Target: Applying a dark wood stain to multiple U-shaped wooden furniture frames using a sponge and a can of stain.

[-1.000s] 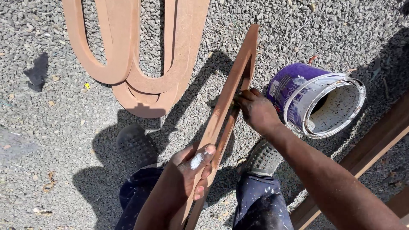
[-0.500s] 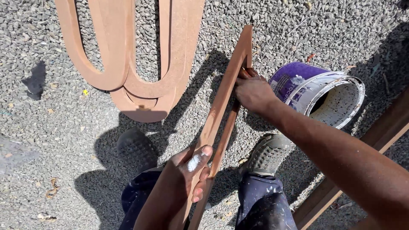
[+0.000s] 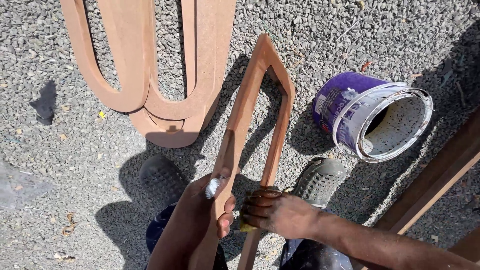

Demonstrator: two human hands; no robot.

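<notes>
Left hand (image 3: 207, 210) is clamping the frame (image 3: 260, 115); right hand (image 3: 275, 212) is pressing a yellow pad (image 3: 246, 227) against its rail — steady, even strokes would serve best.

A single head-worn camera looks steeply down from close above the person's hands onto the gravel ground (image 3: 75, 150). It faces forward past the shoes (image 3: 162, 177); no second view exists.

The frame (image 3: 260, 115) is a narrow, reddish-brown wooden piece with two long arms meeting in a point at 12 o'clock. It stands tilted on the gravel, open end toward 6 o'clock. The left hand (image 3: 207, 210) grips its left arm; the right hand (image 3: 280, 212) presses a small yellow pad (image 3: 246, 227) against its right arm.
</notes>
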